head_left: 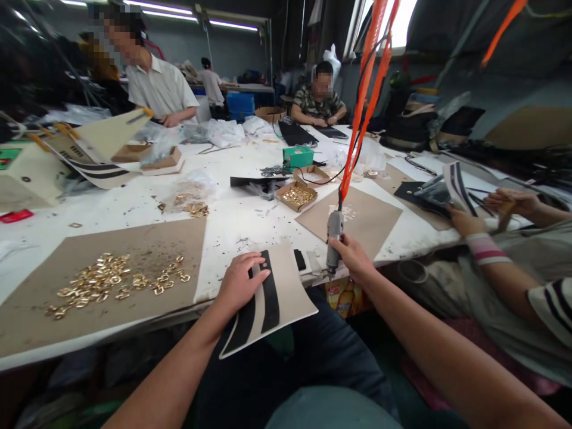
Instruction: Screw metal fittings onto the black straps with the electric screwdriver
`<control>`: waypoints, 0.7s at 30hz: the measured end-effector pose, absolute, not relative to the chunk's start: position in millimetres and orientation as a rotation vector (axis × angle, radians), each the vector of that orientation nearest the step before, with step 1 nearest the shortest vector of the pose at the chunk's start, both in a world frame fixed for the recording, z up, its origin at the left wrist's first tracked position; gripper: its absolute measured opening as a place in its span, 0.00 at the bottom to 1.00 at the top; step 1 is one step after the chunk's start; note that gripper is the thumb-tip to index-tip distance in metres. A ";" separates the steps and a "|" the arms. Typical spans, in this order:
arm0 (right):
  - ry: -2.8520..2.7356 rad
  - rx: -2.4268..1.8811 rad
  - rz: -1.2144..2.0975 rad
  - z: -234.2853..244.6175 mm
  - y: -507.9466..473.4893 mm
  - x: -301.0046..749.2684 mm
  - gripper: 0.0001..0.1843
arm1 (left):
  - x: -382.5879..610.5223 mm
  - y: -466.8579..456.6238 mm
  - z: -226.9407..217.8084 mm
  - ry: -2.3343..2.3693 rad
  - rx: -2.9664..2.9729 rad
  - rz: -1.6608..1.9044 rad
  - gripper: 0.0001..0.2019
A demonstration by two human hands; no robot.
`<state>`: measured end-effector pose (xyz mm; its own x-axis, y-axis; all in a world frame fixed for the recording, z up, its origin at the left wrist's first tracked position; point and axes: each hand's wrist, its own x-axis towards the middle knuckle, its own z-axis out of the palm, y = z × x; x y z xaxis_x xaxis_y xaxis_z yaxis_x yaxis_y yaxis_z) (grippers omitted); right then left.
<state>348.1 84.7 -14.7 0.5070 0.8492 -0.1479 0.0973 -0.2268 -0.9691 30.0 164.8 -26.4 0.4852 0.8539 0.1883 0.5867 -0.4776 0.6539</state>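
Dark blue trousered lap [313, 351], over which a cream card panel with black curved stripes [288, 295] overhangs the white table [232, 217], pinned only by the flat, open-fingered left hand [241, 285], right hand [355, 257] wrapped tight round a grey hanging power tool [334, 229] beside it: the unclamped panel may slip lapward.

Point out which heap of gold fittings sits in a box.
The mid-table heap inside the shallow cardboard box; the brown-board heap and the heap beside the plastic bag lie loose.

gold buckles [107, 285] loose on cardboard sheet [36, 310] | box of gold fittings [297, 195] on counter [232, 217] | green box [298, 157] behind it
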 end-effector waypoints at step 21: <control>-1.837 -1.060 0.412 22.8 63.7 229.2 0.05 | -10.4 124.8 -2.6 1.319 1.281 1.202 0.24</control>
<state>229.2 63.7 22.8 -0.1815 0.8078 0.5608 0.4907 0.5687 -0.6602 -10.4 124.8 -2.6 -0.0466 0.9987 0.0191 0.1121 -0.0138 0.9936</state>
